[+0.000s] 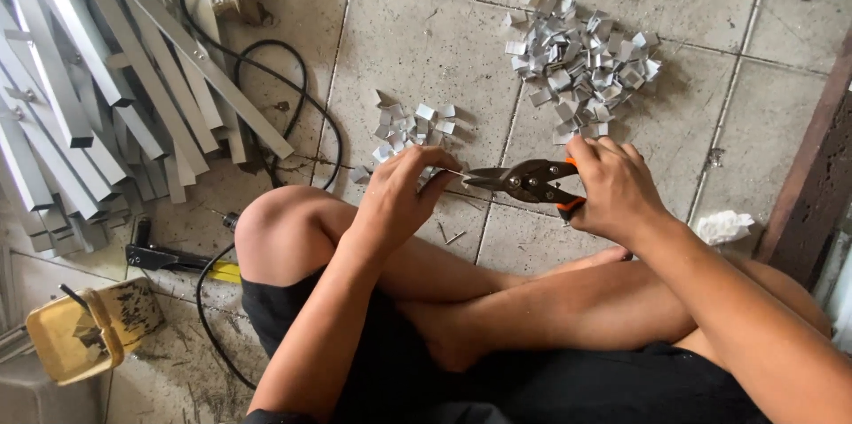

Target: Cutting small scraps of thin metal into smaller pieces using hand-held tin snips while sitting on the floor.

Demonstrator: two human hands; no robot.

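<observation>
I sit cross-legged on a tiled floor. My right hand (612,189) grips the orange handles of a pair of metal snips (524,180), jaws pointing left. My left hand (404,189) pinches a small piece of thin metal (448,172) right at the tips of the jaws. Just beyond my left hand lies a small pile of cut metal pieces (410,129). A bigger pile of similar folded pieces (581,64) sits farther off, above the snips.
Long grey metal profiles (98,78) are stacked at the left. A black cable (275,87) loops over the floor beside them. A yellow container (84,331) stands at lower left, near a black tool (164,257). A dark wooden edge (812,175) borders the right.
</observation>
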